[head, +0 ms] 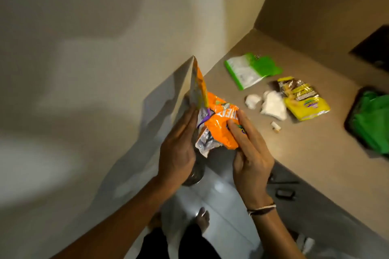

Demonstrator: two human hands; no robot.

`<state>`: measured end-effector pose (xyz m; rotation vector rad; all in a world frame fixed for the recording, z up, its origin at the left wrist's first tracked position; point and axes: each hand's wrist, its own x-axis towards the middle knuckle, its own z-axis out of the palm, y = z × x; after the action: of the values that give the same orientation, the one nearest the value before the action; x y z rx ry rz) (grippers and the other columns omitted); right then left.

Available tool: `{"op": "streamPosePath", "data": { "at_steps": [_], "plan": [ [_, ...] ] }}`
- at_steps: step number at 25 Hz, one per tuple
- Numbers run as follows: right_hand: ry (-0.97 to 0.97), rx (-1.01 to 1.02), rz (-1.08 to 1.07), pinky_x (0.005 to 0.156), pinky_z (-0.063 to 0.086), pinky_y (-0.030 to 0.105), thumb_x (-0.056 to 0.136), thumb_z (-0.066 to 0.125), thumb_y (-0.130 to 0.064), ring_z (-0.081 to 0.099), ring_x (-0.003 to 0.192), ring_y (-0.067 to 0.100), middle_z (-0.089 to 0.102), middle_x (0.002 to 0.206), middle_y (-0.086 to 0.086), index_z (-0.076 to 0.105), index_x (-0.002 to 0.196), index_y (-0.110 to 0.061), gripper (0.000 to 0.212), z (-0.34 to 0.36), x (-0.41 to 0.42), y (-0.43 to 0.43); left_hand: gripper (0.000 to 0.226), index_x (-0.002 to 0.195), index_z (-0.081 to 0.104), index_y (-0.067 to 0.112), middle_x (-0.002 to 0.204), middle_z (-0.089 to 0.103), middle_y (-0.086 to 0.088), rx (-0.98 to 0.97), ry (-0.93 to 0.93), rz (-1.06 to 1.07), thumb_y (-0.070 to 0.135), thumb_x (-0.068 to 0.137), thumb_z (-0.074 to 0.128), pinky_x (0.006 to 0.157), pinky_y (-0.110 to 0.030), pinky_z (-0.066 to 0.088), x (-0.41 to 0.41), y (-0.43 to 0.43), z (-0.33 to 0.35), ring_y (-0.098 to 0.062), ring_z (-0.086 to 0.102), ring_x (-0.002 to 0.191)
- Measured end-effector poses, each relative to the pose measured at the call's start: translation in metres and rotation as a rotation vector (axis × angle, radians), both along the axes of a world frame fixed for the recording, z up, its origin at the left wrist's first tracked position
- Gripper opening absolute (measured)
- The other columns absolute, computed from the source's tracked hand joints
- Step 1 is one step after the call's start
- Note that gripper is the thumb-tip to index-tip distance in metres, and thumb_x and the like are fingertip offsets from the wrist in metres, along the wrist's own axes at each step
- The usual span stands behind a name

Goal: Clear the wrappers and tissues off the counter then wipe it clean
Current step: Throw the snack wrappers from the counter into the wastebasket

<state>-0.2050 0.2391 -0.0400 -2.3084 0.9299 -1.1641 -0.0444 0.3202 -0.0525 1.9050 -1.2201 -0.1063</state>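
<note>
Holding orange wrapper [219,124] off the counter [315,153] edge, between both hands: left hand [179,143] fingers straight and together against its left side, right hand [250,149] fingers extended, pressing its right side. Probably crushing it small for binning; pressing palms closer and folding in the upright flap so nothing springs open. Still lying on counter: green wrapper [252,69], yellow wrapper [303,99], tissues [271,105], small butt-like scrap [275,127]. Green cloth [372,124] waiting at right for wiping, likely. Bin not visible.
</note>
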Motion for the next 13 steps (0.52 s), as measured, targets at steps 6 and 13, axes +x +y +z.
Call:
{"op": "streamPosePath", "data": {
  "at_steps": [6,13],
  "plan": [
    [0.192,0.290,0.018,0.113,0.054,0.042,0.091,0.071,0.014,0.065,0.136,0.022,0.065,0.146,0.007,0.069,0.137,-0.011,0.052,-0.112,-0.012,0.085,0.059,0.147,0.057,0.003,0.152,0.061,-0.012,0.188,0.010,0.034,-0.013,0.091,0.049,0.113,-0.025,0.048,0.009,0.117,-0.106,-0.022,0.060,0.138],
    [0.516,0.655,-0.185,0.075,0.066,0.040,0.100,0.068,-0.009,0.074,0.076,0.024,0.078,0.095,0.004,0.065,0.131,-0.028,0.037,-0.290,-0.004,0.067,0.064,0.132,0.072,0.004,0.115,0.081,-0.019,0.507,-0.111,-0.079,-0.016,0.072,0.082,0.058,-0.042,0.067,0.015,0.109,-0.297,-0.036,0.081,0.080]
  ]
}}
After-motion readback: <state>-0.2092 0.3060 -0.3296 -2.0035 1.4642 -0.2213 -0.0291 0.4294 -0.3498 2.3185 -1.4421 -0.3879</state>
